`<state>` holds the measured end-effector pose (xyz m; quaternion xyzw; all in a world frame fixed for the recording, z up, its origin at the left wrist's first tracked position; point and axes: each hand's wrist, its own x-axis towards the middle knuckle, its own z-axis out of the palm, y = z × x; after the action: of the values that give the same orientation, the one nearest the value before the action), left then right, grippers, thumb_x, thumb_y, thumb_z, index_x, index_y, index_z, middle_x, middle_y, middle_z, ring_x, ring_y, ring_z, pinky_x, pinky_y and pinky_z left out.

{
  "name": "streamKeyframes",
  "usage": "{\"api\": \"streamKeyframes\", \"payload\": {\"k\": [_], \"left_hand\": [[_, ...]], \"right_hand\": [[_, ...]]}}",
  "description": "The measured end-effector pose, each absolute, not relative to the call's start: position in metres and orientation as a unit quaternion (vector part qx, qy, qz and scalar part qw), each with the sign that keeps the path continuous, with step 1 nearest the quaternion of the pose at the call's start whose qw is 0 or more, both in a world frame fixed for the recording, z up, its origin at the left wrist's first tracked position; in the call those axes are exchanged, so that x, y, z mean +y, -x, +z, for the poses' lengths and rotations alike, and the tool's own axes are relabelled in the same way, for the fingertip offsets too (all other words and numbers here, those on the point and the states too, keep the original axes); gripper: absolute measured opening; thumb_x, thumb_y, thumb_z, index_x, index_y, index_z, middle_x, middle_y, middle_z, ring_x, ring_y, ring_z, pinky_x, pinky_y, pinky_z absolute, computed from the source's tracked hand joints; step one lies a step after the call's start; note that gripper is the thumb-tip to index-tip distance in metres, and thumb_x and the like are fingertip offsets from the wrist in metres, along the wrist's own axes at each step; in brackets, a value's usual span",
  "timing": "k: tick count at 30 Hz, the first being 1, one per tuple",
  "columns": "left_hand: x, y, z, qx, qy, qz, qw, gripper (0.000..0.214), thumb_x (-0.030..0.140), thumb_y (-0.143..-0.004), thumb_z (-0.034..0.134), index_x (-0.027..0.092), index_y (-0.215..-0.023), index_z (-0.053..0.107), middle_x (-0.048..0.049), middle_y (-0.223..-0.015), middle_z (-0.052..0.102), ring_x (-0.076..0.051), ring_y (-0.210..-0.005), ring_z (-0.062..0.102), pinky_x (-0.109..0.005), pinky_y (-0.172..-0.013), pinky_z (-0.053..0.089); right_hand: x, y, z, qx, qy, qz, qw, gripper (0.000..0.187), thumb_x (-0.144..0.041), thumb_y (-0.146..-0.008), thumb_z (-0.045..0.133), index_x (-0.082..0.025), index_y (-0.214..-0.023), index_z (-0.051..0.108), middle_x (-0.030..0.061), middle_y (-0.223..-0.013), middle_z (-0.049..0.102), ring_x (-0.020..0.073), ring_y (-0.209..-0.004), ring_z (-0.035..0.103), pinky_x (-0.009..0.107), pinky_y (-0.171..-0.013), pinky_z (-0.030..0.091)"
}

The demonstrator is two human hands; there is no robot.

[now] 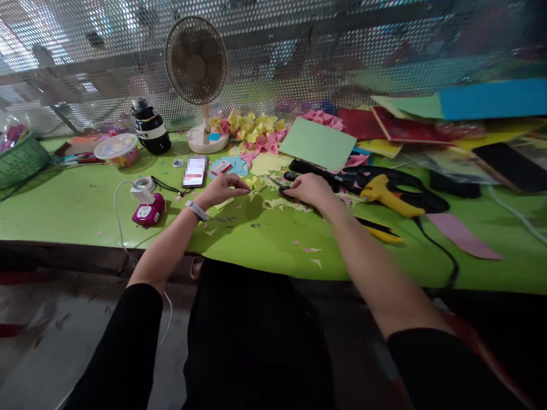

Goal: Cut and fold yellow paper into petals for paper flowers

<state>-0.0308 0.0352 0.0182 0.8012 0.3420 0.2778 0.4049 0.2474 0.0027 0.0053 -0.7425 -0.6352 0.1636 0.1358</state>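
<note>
My left hand (224, 188) rests on the green table (64, 210), fingers pinched on a small yellow paper piece (255, 183). A grey watch sits on that wrist. My right hand (311, 189) is closed around the handles of black scissors (280, 188), whose blades point left toward the yellow piece. Yellow and pink paper scraps (282, 203) lie scattered between and below both hands.
A yellow glue gun (388, 195) with black cord lies right of my right hand. A phone (195, 172), a pink tape measure (147, 212), a white fan (197, 74), folded paper flowers (252, 128), a green sheet (318, 143) and coloured card stacks (427, 128) stand further back.
</note>
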Motion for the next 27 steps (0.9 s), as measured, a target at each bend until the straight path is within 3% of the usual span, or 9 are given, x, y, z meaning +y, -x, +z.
{"api": "streamKeyframes", "payload": {"k": [6, 10, 15, 21, 22, 27], "left_hand": [[0.03, 0.025, 0.015, 0.337, -0.677, 0.32, 0.57, 0.028, 0.03, -0.069, 0.085, 0.01, -0.086, 0.074, -0.0076, -0.089, 0.075, -0.013, -0.085, 0.068, -0.036, -0.095, 0.051], [0.03, 0.023, 0.013, 0.332, -0.65, 0.333, 0.597, 0.028, 0.03, -0.067, 0.087, 0.012, -0.084, 0.074, -0.0059, -0.09, 0.076, -0.012, -0.087, 0.068, -0.036, -0.099, 0.05], [0.03, 0.023, 0.015, 0.332, -0.651, 0.333, 0.596, 0.025, 0.027, -0.068, 0.086, 0.013, -0.084, 0.074, -0.0055, -0.09, 0.075, -0.012, -0.086, 0.068, -0.035, -0.098, 0.051], [0.022, 0.025, 0.023, 0.32, -0.733, 0.239, 0.55, 0.022, 0.028, -0.074, 0.08, 0.011, -0.087, 0.075, -0.0086, -0.087, 0.075, -0.012, -0.078, 0.066, -0.031, -0.081, 0.053], [0.021, 0.025, 0.025, 0.309, -0.755, 0.216, 0.536, 0.021, 0.028, -0.075, 0.08, 0.011, -0.086, 0.076, -0.0084, -0.087, 0.075, -0.012, -0.076, 0.066, -0.031, -0.08, 0.053], [0.016, 0.025, 0.033, 0.254, -0.846, 0.132, 0.451, 0.016, 0.03, -0.078, 0.077, 0.017, -0.086, 0.079, -0.0047, -0.086, 0.072, -0.013, -0.08, 0.066, -0.029, -0.083, 0.051]], "right_hand": [[0.003, -0.252, 0.007, -0.658, 0.723, 0.172, 0.121, 0.02, -0.042, -0.077, 0.074, -0.022, -0.077, 0.075, 0.006, -0.068, 0.074, 0.023, -0.068, 0.068, 0.031, -0.06, 0.044], [0.003, -0.25, 0.004, -0.66, 0.722, 0.145, 0.15, 0.019, -0.04, -0.075, 0.078, -0.022, -0.072, 0.073, 0.0064, -0.067, 0.073, 0.0243, -0.069, 0.068, 0.032, -0.061, 0.046], [0.004, -0.254, 0.007, -0.646, 0.695, 0.27, 0.164, 0.019, -0.039, -0.074, 0.078, -0.021, -0.071, 0.073, 0.0067, -0.064, 0.072, 0.0222, -0.062, 0.068, 0.033, -0.063, 0.049], [-0.016, -0.242, 0.029, -0.69, 0.58, 0.193, 0.388, 0.038, -0.053, -0.086, 0.062, -0.018, -0.093, 0.076, 0.0093, -0.093, 0.075, 0.021, -0.08, 0.065, 0.031, -0.07, 0.046], [-0.021, -0.237, 0.032, -0.709, 0.552, 0.217, 0.382, 0.042, -0.057, -0.086, 0.061, -0.018, -0.09, 0.075, 0.008, -0.09, 0.073, 0.0192, -0.077, 0.062, 0.03, -0.068, 0.044], [-0.034, -0.218, 0.036, -0.784, 0.474, 0.37, 0.155, 0.046, -0.065, -0.078, 0.068, -0.02, -0.071, 0.072, 0.0001, -0.064, 0.059, 0.0119, -0.058, 0.045, 0.028, -0.057, 0.033]]}}
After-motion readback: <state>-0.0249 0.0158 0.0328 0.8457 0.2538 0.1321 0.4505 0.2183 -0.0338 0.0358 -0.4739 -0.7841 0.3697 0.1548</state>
